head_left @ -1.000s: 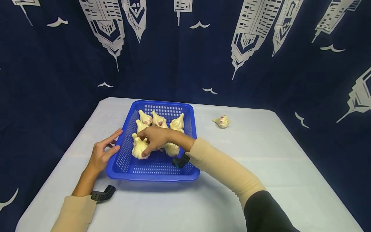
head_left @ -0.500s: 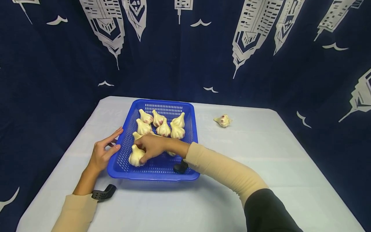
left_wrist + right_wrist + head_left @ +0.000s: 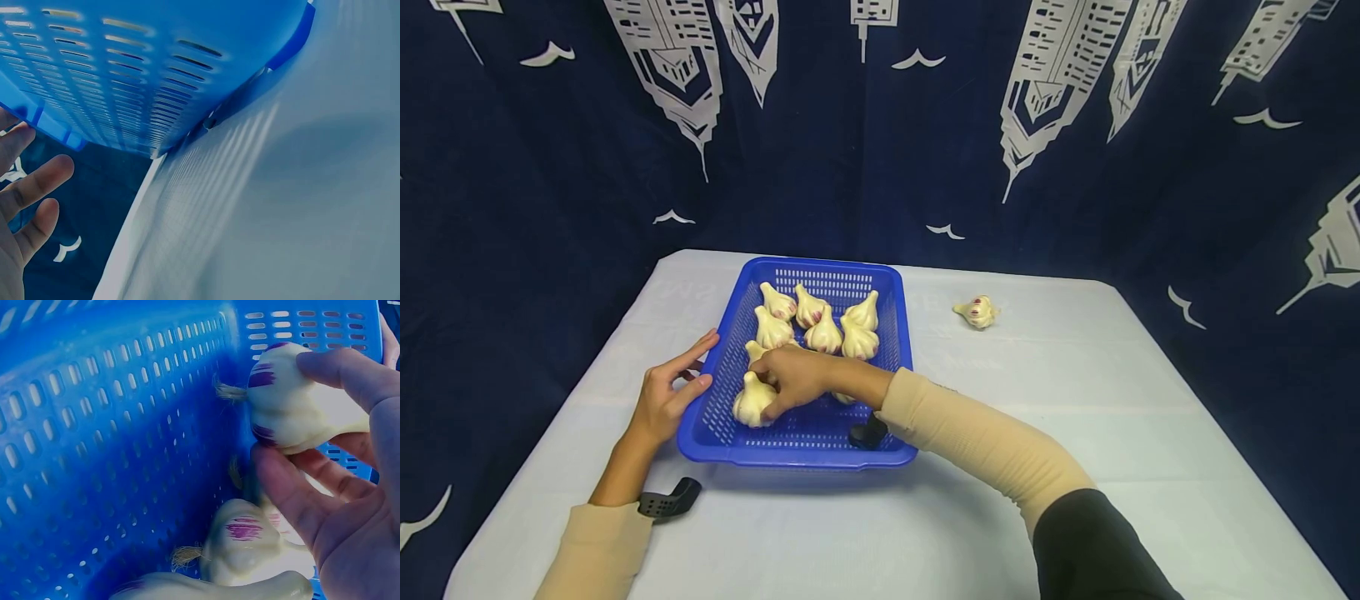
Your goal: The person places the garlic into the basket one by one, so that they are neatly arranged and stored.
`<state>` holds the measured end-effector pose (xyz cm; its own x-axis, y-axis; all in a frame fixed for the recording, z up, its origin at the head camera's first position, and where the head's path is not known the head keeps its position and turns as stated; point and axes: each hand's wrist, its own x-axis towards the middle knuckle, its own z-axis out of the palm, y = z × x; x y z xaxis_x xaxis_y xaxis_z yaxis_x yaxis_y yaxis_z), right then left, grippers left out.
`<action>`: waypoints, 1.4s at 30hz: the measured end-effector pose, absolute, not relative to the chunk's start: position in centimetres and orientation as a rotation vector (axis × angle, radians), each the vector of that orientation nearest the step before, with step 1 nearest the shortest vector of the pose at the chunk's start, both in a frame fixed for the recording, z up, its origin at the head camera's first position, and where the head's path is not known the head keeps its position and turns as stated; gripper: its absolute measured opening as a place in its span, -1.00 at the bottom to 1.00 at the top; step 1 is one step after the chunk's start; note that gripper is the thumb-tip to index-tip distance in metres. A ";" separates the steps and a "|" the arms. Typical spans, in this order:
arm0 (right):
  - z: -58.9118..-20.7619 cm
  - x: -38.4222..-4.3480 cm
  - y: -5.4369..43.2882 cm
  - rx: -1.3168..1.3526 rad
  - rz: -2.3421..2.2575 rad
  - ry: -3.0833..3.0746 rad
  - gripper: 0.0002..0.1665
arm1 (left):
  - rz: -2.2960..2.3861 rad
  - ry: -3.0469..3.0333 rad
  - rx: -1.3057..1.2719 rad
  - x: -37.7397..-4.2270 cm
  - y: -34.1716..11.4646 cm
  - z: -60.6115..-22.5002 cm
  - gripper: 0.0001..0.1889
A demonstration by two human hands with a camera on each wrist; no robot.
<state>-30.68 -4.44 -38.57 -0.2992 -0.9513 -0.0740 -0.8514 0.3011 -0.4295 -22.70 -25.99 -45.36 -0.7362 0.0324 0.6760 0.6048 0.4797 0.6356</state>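
Observation:
Within the blue plastic basket (image 3: 820, 461), my right hand (image 3: 796, 377) grips a garlic bulb (image 3: 751, 402) near the front left corner. The right wrist view shows this bulb (image 3: 281, 403), cream with purple patches and a root tuft, between thumb and fingers. Other bulbs (image 3: 234, 544) lie close by it. My left hand (image 3: 668, 392) rests against the basket's left rim, index finger and thumb touching it. In the left wrist view several of its fingers (image 3: 40, 181) are loosely extended beside the basket wall. Some bulbs are partly hidden by my right hand.
Several more garlic bulbs (image 3: 823, 333) fill the back and middle of the basket. One single bulb (image 3: 977, 312) lies on the white tablecloth (image 3: 1037, 358), right of the basket. A dark blue patterned cloth (image 3: 865, 150) hangs behind the table.
My right hand has moved the gripped garlic bulb toward the basket's front left, uncovering bulbs behind it. Over the last half second it hardly moves. The left hand stays at the rim.

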 end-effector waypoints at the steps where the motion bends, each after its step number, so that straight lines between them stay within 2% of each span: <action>1: -38.6 -30.7 -4.4 -1.627 -0.447 2.266 -0.64 | -1.245 -2.130 -0.526 -22.7 -26.0 -45.4 -0.47; 6: -38.6 -30.8 -4.5 -1.605 -0.436 2.305 -0.55 | -1.244 -2.134 -0.528 -22.7 -26.0 -45.3 -0.47; 13: -38.4 -30.8 -4.4 -1.467 -0.450 2.330 -0.09 | -1.242 -2.130 -0.530 -22.7 -26.0 -45.4 -0.47; 30: -37.9 -30.7 -4.0 -1.489 -0.480 2.284 -0.09 | -1.250 -2.121 -0.535 -22.8 -26.0 -45.3 -0.48; 42: -36.3 -31.0 -2.7 -1.451 -0.464 2.323 0.01 | -1.275 -2.096 -0.545 -22.9 -25.9 -45.3 -0.48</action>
